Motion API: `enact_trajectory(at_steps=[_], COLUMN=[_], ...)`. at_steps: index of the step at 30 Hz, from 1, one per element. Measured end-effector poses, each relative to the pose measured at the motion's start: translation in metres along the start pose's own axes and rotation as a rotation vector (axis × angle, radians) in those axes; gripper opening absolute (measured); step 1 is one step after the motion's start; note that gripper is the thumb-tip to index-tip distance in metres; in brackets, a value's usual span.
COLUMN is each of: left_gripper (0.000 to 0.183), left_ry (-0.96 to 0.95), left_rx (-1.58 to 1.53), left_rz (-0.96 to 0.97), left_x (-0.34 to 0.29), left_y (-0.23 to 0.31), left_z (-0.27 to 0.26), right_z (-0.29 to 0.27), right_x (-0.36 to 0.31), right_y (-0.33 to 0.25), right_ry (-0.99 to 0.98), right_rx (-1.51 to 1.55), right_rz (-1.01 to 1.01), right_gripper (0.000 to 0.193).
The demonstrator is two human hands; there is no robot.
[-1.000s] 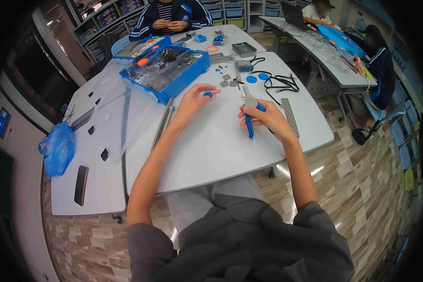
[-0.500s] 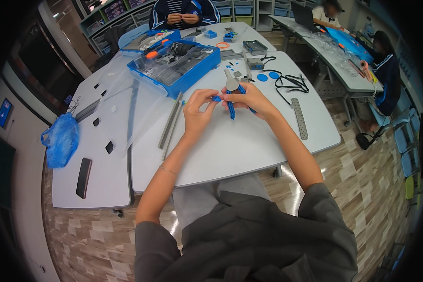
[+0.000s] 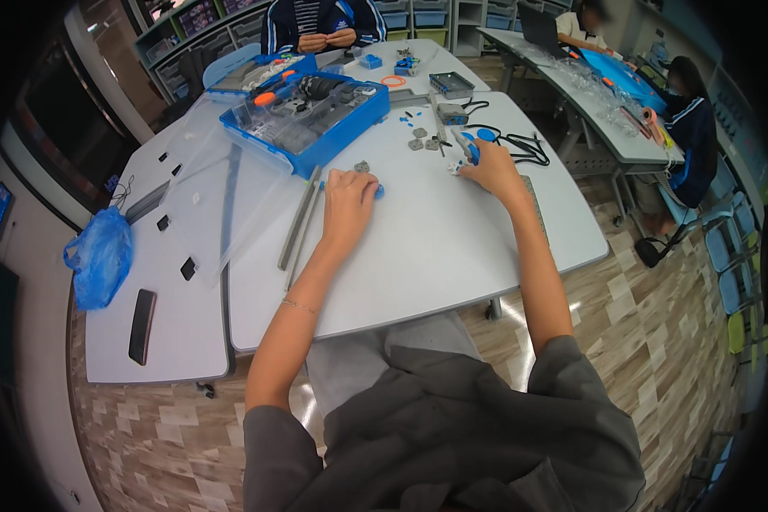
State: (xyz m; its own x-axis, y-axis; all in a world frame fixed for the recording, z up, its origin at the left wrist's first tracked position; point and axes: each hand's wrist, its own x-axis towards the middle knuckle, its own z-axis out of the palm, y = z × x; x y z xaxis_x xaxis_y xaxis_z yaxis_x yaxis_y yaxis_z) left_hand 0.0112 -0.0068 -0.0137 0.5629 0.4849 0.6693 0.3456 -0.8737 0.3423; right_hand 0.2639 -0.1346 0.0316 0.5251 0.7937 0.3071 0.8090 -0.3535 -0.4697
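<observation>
My left hand rests low over the table with its fingers curled, and a small blue building piece shows at the fingertips. Just beyond those fingers lies a grey connector piece. Farther right, my right hand is closed on a pliers-shaped tool with a grey head and blue handles, its lower part covered by the fingers. A small whitish piece is by the right fingertips. Between the hands and farther back are several grey connectors and a blue disc.
A blue parts case stands behind my left hand, beside long grey beams. Black cables and a grey perforated strip lie around my right arm. A phone and blue bag are left. A person sits opposite.
My hands have moved apart: the right went to the right with the pliers-shaped tool, the left lowered slightly left with the blue piece. Grey connectors they covered now show.
</observation>
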Motion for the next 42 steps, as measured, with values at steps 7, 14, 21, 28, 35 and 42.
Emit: enact_trajectory(at_steps=[7,14,21,28,35,42], left_gripper=[0.031,0.045,0.040,0.041,0.039,0.039], left_ry=[-0.016,-0.152,0.011,0.108,0.089,0.108], left_rx=[-0.468,-1.576,-1.494,-1.237,-1.158,-1.179], left_rz=[-0.220,-0.630,-0.597,-0.482,-0.392,-0.444], left_x=[0.001,-0.003,0.004,0.008,0.007,0.006], left_y=[0.024,0.044,0.020,0.013,0.023,0.022], left_z=[0.002,0.009,0.001,-0.007,-0.006,-0.010], right_z=[0.010,0.038,0.033,0.033,0.040,0.039], right_x=[-0.010,-0.032,-0.038,-0.041,-0.044,-0.047], right_y=[-0.025,-0.075,-0.081,-0.078,-0.078,-0.081], right_ry=[-0.006,0.090,0.234,-0.017,0.024,0.031], right_rx=[-0.057,0.504,0.441,0.263,0.171,0.187], right_rz=[-0.103,-0.530,-0.526,-0.390,-0.411,-0.369], right_gripper=[0.053,0.041,0.032,0.028,0.026,0.024])
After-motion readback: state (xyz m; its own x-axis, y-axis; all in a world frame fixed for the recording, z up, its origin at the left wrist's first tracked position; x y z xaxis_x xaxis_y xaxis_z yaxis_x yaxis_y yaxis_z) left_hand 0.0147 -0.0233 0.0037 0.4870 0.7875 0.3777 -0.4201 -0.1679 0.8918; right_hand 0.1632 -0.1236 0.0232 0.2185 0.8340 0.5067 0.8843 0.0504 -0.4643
